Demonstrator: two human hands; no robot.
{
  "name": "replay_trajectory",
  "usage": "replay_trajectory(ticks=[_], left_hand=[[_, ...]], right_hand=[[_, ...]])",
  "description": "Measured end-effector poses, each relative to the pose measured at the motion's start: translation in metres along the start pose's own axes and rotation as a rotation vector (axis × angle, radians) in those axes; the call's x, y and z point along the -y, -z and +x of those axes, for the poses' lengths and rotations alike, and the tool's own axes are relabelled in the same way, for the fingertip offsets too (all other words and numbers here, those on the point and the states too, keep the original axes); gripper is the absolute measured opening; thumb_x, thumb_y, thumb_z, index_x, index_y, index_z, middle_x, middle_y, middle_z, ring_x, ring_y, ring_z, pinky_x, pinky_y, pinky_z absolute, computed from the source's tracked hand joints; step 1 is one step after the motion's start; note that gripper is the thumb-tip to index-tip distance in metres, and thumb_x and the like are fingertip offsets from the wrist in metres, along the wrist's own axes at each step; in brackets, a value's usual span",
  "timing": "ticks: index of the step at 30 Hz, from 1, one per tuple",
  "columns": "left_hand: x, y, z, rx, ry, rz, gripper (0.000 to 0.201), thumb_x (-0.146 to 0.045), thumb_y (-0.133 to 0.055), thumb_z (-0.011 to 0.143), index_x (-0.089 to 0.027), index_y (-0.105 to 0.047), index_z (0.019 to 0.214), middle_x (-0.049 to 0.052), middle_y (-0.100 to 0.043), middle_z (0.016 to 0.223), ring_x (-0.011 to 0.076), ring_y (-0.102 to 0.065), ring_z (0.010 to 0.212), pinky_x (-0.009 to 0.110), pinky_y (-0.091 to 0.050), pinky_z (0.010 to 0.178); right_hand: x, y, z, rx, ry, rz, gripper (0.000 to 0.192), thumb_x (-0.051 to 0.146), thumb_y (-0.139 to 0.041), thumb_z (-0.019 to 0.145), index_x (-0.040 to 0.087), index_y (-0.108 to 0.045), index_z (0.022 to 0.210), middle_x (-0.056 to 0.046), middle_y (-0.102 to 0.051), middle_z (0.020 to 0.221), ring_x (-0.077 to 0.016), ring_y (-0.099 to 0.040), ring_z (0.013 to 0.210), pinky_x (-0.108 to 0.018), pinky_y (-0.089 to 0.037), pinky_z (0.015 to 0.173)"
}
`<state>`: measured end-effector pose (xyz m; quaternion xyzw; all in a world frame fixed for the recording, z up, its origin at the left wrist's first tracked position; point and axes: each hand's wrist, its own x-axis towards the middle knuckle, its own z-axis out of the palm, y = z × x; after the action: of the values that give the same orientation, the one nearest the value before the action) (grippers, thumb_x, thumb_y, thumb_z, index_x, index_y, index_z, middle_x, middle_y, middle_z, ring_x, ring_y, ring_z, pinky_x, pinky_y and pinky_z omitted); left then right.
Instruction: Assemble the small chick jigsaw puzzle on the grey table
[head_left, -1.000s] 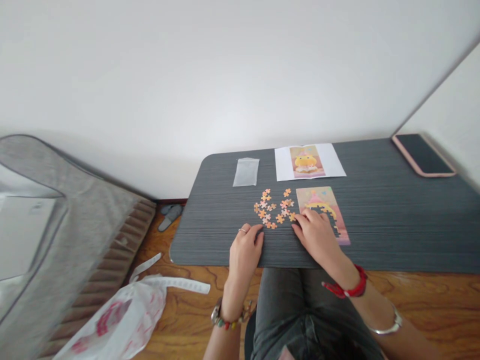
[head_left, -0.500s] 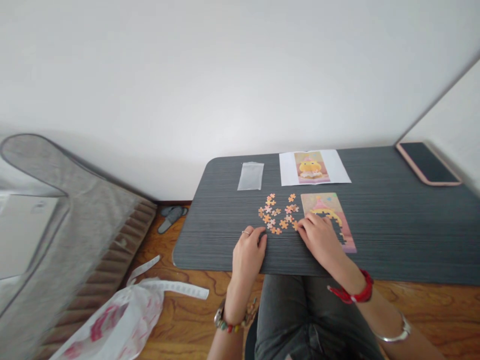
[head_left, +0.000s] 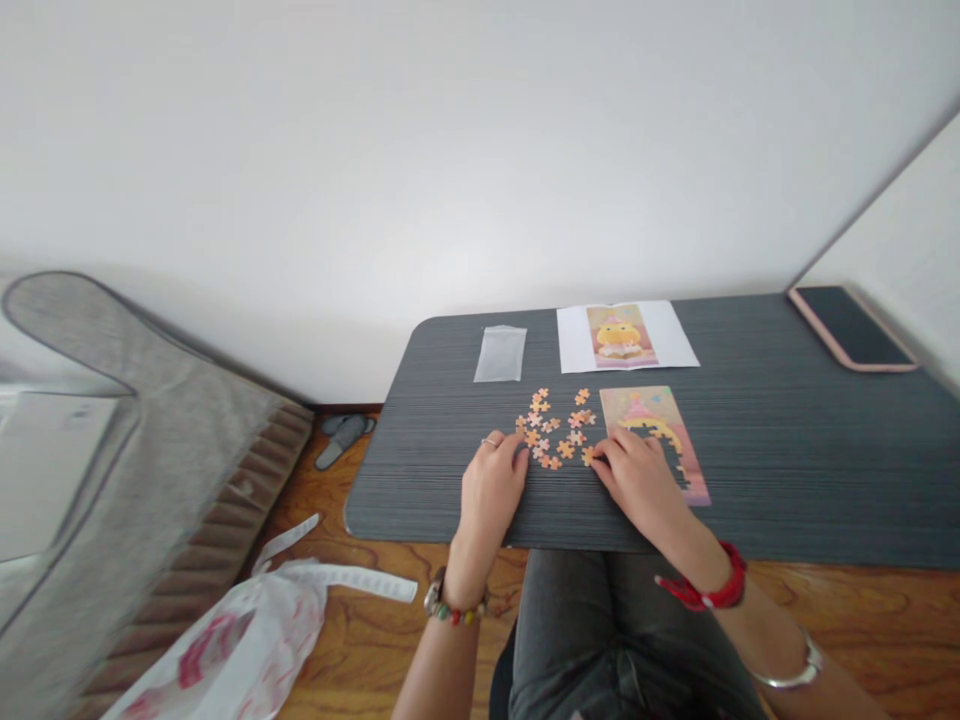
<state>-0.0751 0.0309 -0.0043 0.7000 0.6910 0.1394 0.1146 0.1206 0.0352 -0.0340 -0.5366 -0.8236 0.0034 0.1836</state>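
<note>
Several loose orange and pink puzzle pieces (head_left: 553, 428) lie scattered on the dark grey table (head_left: 787, 450). My left hand (head_left: 491, 485) rests palm down with its fingertips at the left edge of the scatter. My right hand (head_left: 637, 478) lies on the lower left of a partly built puzzle (head_left: 654, 435), fingertips touching a piece at the scatter's right edge. I cannot tell whether a piece is pinched. A printed reference picture (head_left: 624, 336) of a yellow figure sits behind the puzzle.
A clear empty plastic bag (head_left: 500, 353) lies at the table's back left. A phone (head_left: 851, 326) in a pink case lies at the far right by the wall. On the wooden floor are a white plastic bag (head_left: 240, 640), slippers (head_left: 341, 435) and a grey cover (head_left: 97, 480).
My left hand slid forward to the loose pieces. My right hand stayed on the puzzle's left edge. The view shifted slightly.
</note>
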Motion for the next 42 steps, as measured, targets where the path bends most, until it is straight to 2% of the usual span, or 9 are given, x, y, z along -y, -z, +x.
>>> replay_trajectory(ticks=[5, 8, 13, 18, 22, 27, 35, 39, 42], left_hand=[[-0.007, 0.008, 0.042, 0.058, -0.026, 0.162, 0.02, -0.025, -0.045, 0.088, -0.021, -0.063, 0.095, 0.005, -0.059, 0.096, 0.0165, -0.058, 0.089, 0.025, -0.045, 0.075], [-0.016, 0.006, 0.059, 0.098, -0.019, 0.208, 0.021, -0.028, -0.044, 0.088, -0.02, -0.063, 0.093, 0.007, -0.059, 0.097, 0.017, -0.059, 0.091, 0.025, -0.046, 0.075], [-0.028, -0.001, 0.068, 0.123, 0.048, 0.233, 0.021, -0.03, -0.048, 0.086, -0.016, -0.062, 0.095, 0.01, -0.06, 0.098, 0.0208, -0.059, 0.095, 0.028, -0.048, 0.074], [-0.03, -0.004, 0.073, 0.129, 0.072, 0.238, 0.02, -0.019, -0.043, 0.086, -0.014, -0.061, 0.094, 0.011, -0.062, 0.096, 0.0199, -0.061, 0.091, 0.028, -0.048, 0.075], [-0.029, -0.001, 0.074, 0.138, 0.045, 0.247, 0.022, -0.019, -0.04, 0.087, -0.015, -0.062, 0.091, 0.01, -0.063, 0.095, 0.0189, -0.062, 0.09, 0.027, -0.047, 0.077], [-0.03, -0.003, 0.071, 0.127, 0.043, 0.272, 0.021, -0.026, -0.044, 0.087, -0.015, -0.061, 0.093, 0.01, -0.063, 0.095, 0.0194, -0.061, 0.091, 0.027, -0.048, 0.075], [-0.029, -0.009, 0.07, 0.119, 0.006, 0.297, 0.025, -0.017, -0.035, 0.09, -0.014, -0.06, 0.091, 0.01, -0.062, 0.092, 0.0184, -0.062, 0.087, 0.026, -0.047, 0.073], [-0.03, 0.005, 0.057, 0.1, -0.083, 0.271, 0.021, -0.02, -0.037, 0.091, -0.016, -0.058, 0.091, 0.007, -0.061, 0.093, 0.0177, -0.06, 0.088, 0.026, -0.046, 0.076], [-0.04, 0.015, 0.039, 0.105, -0.231, 0.235, 0.018, -0.02, -0.039, 0.091, -0.017, -0.056, 0.09, 0.006, -0.06, 0.094, 0.0174, -0.058, 0.089, 0.027, -0.045, 0.078]], right_hand=[[0.002, 0.002, -0.008, -0.033, -0.026, 0.026, 0.011, 0.022, -0.051, 0.086, 0.018, -0.06, 0.08, -0.008, -0.061, 0.091, -0.0203, -0.056, 0.084, -0.033, -0.033, 0.07], [0.002, 0.004, -0.011, -0.069, -0.014, 0.027, 0.012, 0.023, -0.05, 0.086, 0.018, -0.06, 0.083, -0.009, -0.061, 0.094, -0.0207, -0.056, 0.086, -0.033, -0.034, 0.07], [0.0, 0.007, -0.016, -0.108, -0.013, 0.052, 0.013, 0.023, -0.049, 0.086, 0.018, -0.061, 0.083, -0.007, -0.061, 0.084, -0.0199, -0.056, 0.082, -0.033, -0.034, 0.071], [-0.004, 0.005, -0.02, -0.116, -0.011, 0.082, 0.015, 0.022, -0.049, 0.086, 0.018, -0.062, 0.086, -0.007, -0.06, 0.084, -0.0196, -0.056, 0.08, -0.034, -0.035, 0.07], [-0.007, 0.004, -0.023, -0.111, -0.018, 0.098, 0.015, 0.022, -0.049, 0.085, 0.018, -0.063, 0.089, -0.007, -0.061, 0.086, -0.0191, -0.057, 0.081, -0.033, -0.036, 0.07], [-0.009, 0.006, -0.022, -0.115, -0.027, 0.113, 0.016, 0.022, -0.047, 0.086, 0.019, -0.062, 0.087, -0.007, -0.061, 0.083, -0.0192, -0.056, 0.079, -0.033, -0.036, 0.07], [-0.008, 0.009, -0.023, -0.124, -0.032, 0.14, 0.016, 0.021, -0.047, 0.086, 0.018, -0.063, 0.088, -0.007, -0.06, 0.083, -0.019, -0.055, 0.079, -0.033, -0.037, 0.071], [-0.012, 0.014, -0.023, -0.133, -0.05, 0.181, 0.018, 0.023, -0.046, 0.088, 0.019, -0.063, 0.087, -0.006, -0.059, 0.084, -0.0194, -0.054, 0.081, -0.034, -0.039, 0.073], [-0.018, 0.022, -0.021, -0.168, -0.049, 0.239, 0.022, 0.026, -0.044, 0.089, 0.02, -0.061, 0.101, -0.007, -0.059, 0.088, -0.0199, -0.054, 0.085, -0.034, -0.042, 0.075]])
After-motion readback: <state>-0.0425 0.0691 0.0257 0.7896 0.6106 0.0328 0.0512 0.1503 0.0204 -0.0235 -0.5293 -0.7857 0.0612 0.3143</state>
